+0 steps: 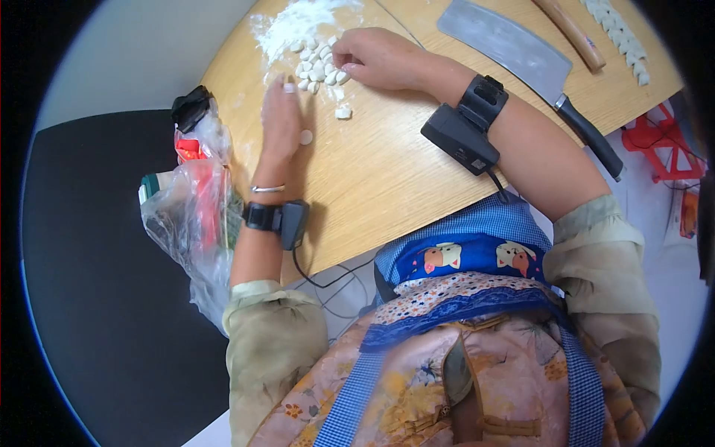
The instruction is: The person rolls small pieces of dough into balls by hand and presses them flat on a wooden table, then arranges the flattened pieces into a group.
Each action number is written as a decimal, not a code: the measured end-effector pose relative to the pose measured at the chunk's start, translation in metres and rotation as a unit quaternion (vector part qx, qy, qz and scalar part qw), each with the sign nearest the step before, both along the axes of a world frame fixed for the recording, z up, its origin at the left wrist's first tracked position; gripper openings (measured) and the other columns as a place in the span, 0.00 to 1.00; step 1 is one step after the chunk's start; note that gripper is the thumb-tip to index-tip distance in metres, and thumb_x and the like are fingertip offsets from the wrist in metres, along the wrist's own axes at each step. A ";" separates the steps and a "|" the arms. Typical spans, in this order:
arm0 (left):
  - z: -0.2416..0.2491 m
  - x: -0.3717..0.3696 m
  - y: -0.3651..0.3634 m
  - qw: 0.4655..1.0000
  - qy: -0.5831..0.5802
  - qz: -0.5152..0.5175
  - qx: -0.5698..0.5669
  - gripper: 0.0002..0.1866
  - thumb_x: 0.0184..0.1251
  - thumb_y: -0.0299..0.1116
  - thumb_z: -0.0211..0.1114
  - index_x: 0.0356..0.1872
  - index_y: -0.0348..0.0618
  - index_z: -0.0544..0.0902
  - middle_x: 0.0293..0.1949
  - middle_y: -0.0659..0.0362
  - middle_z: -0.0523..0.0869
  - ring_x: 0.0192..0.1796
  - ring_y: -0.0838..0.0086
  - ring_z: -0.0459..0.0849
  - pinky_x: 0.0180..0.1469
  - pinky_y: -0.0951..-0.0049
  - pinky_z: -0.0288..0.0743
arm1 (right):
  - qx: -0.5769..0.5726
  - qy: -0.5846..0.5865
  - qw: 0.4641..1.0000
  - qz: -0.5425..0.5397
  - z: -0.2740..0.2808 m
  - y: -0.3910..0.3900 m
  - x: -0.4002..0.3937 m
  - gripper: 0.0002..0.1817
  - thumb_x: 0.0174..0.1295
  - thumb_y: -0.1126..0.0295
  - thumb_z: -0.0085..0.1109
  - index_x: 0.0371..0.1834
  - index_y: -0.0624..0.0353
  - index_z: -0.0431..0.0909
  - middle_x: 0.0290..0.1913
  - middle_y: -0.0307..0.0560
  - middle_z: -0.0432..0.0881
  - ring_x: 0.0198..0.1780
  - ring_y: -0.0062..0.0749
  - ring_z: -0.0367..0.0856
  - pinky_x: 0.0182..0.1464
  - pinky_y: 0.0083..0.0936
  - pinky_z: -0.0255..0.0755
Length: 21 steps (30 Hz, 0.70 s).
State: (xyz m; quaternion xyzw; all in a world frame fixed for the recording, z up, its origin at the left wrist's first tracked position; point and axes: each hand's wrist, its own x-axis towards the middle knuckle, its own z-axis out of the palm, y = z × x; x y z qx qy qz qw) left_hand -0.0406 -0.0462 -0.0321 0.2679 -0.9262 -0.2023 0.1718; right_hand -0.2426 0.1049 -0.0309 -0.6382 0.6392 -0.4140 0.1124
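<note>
A pile of small white dough pieces [318,71] lies on the wooden table, dusted with flour. At its left edge is my left hand [281,115], turned on its side with fingers stretched forward; a white spot near its thumb tip is too small to name. My right hand [380,59] reaches in from the right, its fingers bent and thumb apart, touching the pile's right side. One loose dough piece [343,113] sits nearer me, and another small piece [306,137] is beside my left wrist.
Loose flour [309,26] covers the table's far part. A cleaver [510,46], a wooden rolling pin [572,33] and a row of white dough pieces [618,37] lie to the right. Plastic bags [190,212] hang at the left edge. A red stool [665,143] stands beyond the right edge.
</note>
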 end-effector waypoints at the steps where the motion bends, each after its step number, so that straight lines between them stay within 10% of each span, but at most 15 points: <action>1: 0.004 0.001 0.002 1.000 -0.002 -0.004 0.001 0.31 0.81 0.48 0.50 0.70 0.28 0.67 0.68 0.34 0.72 0.70 0.44 0.71 0.74 0.52 0.60 | -0.023 -0.021 1.000 0.000 -0.001 0.000 0.001 0.07 0.61 0.73 0.57 0.37 0.64 0.81 0.36 0.56 0.83 0.41 0.52 0.82 0.46 0.43 0.73; 5: 0.024 0.029 0.025 0.997 0.020 -0.068 0.035 0.33 0.77 0.44 0.56 0.74 0.32 0.64 0.71 0.35 0.68 0.74 0.44 0.67 0.77 0.55 0.57 | 0.026 -0.015 0.999 0.010 0.004 0.002 0.000 0.07 0.64 0.72 0.58 0.41 0.63 0.81 0.41 0.56 0.83 0.45 0.50 0.82 0.49 0.40 0.74; 9: 0.019 0.041 0.023 0.967 -0.104 -0.126 -0.195 0.33 0.72 0.41 0.62 0.72 0.33 0.67 0.70 0.36 0.70 0.72 0.44 0.69 0.73 0.51 0.61 | 0.007 -0.034 0.999 -0.019 0.000 0.003 0.002 0.08 0.64 0.72 0.59 0.44 0.61 0.81 0.43 0.54 0.83 0.48 0.49 0.82 0.52 0.39 0.75; 12: 0.019 0.033 0.014 0.967 0.021 -0.051 -0.249 0.21 0.68 0.39 0.68 0.54 0.34 0.80 0.53 0.44 0.82 0.55 0.52 0.80 0.58 0.56 0.73 | -0.031 -0.044 0.997 -0.048 -0.003 -0.001 0.000 0.09 0.64 0.72 0.60 0.46 0.60 0.80 0.46 0.53 0.84 0.50 0.48 0.82 0.55 0.38 0.75; 16: 0.029 0.003 0.068 0.996 0.044 -0.054 -0.047 0.14 0.61 0.37 0.74 0.36 0.35 0.82 0.29 0.53 0.79 0.29 0.65 0.77 0.33 0.66 0.73 | 0.005 -0.061 0.997 -0.052 -0.001 -0.002 -0.003 0.09 0.65 0.71 0.60 0.46 0.60 0.80 0.46 0.53 0.85 0.50 0.47 0.83 0.55 0.38 0.76; 21: 0.034 -0.008 0.090 0.997 -0.061 -0.045 -0.018 0.12 0.62 0.33 0.75 0.37 0.36 0.82 0.28 0.62 0.79 0.28 0.79 0.74 0.33 0.75 0.71 | 0.025 -0.049 0.998 -0.038 0.001 0.000 -0.001 0.08 0.65 0.71 0.59 0.44 0.61 0.80 0.43 0.52 0.85 0.46 0.46 0.83 0.51 0.38 0.75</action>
